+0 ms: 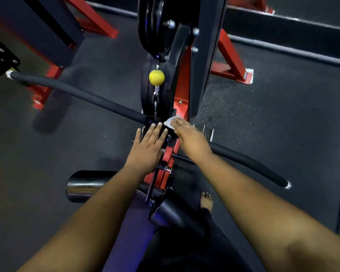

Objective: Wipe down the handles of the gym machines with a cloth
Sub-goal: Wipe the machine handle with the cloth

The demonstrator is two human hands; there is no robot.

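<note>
From the head camera, the pulldown bar [77, 93] runs on a long diagonal across the frame, its padded left grip rising to a silver end cap at upper left, its right grip sloping down to a second cap at lower right. Its middle hangs from a chain below a yellow ball [156, 77], in front of the red and black machine frame [182, 91].

The right hand [186, 132] lies palm down on the bar's centre, just right of the chain, pressing a white cloth [170, 121] against it; only a small corner of the cloth shows past the fingertips, and the bar beneath the hand is hidden. Whether the fingers curl around the bar cannot be told. The left hand [148, 149] is flat with fingers spread and straight, holding nothing, its fingertips just beside the bar's centre on the near side; contact with the metal below is hard to make out.

Lower down, a black roller pad [82, 186] sits partly behind the left forearm. A bare foot [206, 200] rests on the dark rubber floor [273, 114]. The machine's top is cut off by the frame edge.
</note>
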